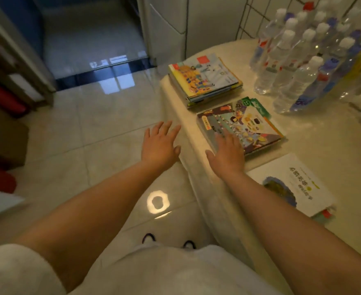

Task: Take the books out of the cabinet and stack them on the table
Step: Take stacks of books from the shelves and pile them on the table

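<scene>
Three piles of picture books lie along the near edge of the pale table (315,145). The far stack (205,79) is thick, with a yellow and blue cover on top. The middle stack (245,122) has a busy cartoon cover. My right hand (226,150) rests flat on its near corner, fingers straight. A white book with a blue-green picture (290,186) lies nearest me. My left hand (160,143) hovers open over the floor, just left of the table edge, holding nothing. The cabinet is not in view.
Several clear water bottles (298,60) crowd the table's back right, beside a wire rack. Glossy tiled floor (100,135) spreads to the left, with a dark doorway threshold ahead. Shelves with red and brown items (2,116) stand at far left. My feet show below.
</scene>
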